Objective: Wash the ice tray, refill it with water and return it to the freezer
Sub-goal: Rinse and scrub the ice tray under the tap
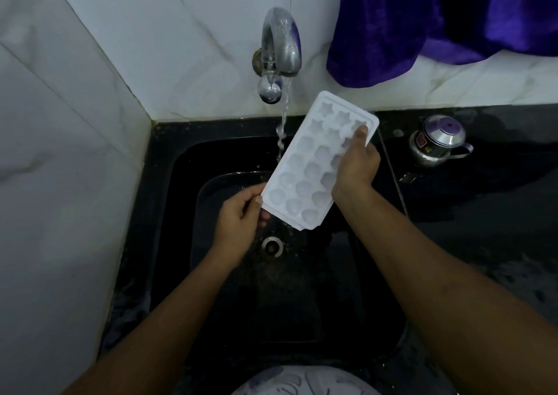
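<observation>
Ice tray point(305, 165): white, held tilted over the sink point(181, 213), cavities turned up, far end raised towards the tap point(280, 44).
Left hand point(238, 216): the tray's near left corner was pinched, thumb on top, fingers curled beneath.
Right hand point(356, 165): the tray's right long edge was gripped, thumb laid over the far cavities, other fingers hidden under the tray.
Water point(282, 128): a thin stream was seen falling from the tap just beside the tray's left edge; contact could not be told.
Sink: black, wet, drain point(272, 246) seen below the tray.
Counter point(483, 198): a lidded steel pot point(437, 143) was stood right of the sink.
Wall: a purple cloth point(422, 16) was hung at upper right.
</observation>
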### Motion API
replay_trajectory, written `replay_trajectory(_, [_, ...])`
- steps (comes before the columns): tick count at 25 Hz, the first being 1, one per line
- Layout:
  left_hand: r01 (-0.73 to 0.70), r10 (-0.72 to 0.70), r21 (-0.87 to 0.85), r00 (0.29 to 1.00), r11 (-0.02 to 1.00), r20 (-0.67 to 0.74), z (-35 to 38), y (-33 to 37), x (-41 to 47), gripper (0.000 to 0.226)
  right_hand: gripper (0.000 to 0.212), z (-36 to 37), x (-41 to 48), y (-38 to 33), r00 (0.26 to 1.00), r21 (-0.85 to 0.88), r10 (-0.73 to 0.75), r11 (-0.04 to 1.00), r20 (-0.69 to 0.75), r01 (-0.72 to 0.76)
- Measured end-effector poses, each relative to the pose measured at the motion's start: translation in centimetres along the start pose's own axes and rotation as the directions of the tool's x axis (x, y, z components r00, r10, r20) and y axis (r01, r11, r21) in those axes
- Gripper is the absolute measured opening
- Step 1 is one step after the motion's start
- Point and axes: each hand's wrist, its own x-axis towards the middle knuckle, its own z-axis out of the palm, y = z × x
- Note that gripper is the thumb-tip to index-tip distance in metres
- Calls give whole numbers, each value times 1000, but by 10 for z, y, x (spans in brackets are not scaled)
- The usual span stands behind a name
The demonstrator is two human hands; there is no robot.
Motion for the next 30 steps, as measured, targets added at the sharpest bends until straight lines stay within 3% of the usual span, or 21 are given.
replay_trajectory(4, [38, -103, -277, 969, 960, -225, -1, 27, 32, 24, 39, -11, -11, 22, 944, 269, 327, 913, -33, -307])
replay_trajectory(8, [90, -127, -237, 981, 967, -145, 21, 38, 33, 38, 44, -19, -15, 41, 869, 424, 491, 800, -54, -425])
replay_trajectory(11, [129, -179, -303, 973, 944, -144, 26, 35, 32, 43, 42, -26, -9, 43, 865, 395, 502, 793, 6, -463])
replay_trajectory(14, [56, -93, -152, 963, 987, -252, 18, 43, 46, 37, 38, -41, -5, 45, 847, 48, 523, 847, 95, -529])
replay_trajectory(16, [-28, 38, 39, 960, 999, -276, 8, 53, 57, 33, 58, -52, 1, 49, 893, -274, 449, 862, 22, -427])
replay_trajectory(18, [-125, 157, 182, 972, 975, -177, 5, 62, 65, 29, 85, -56, 6, 48, 985, -569, 165, 815, 44, -111])
replay_trajectory(19, [-160, 185, 210, 977, 964, -105, 7, 67, 67, 26, 88, -53, 6, 44, 985, -663, 16, 741, 171, 103])
replay_trajectory(21, [-186, 188, 213, 982, 959, 8, 17, 75, 67, 19, 69, -41, 4, 34, 863, -626, -71, 659, 500, 417])
replay_trajectory(23, [-198, 194, 187, 980, 962, 40, 26, 81, 65, 14, 40, -29, 1, 25, 740, -507, -2, 727, 673, 464])
replay_trajectory(24, [-202, 199, 154, 979, 967, 35, 28, 83, 64, 13, 35, -27, 1, 22, 713, -451, -18, 763, 701, 463])
replay_trajectory(27, [-215, 209, 86, 975, 973, 73, 29, 83, 58, 20, 30, -26, 0, 23, 747, -332, -117, 843, 654, 423])
replay_trajectory(30, [-112, 98, 41, 962, 993, 256, 19, 76, 57, 36, 26, -28, -1, 30, 826, -307, -107, 896, 553, 322])
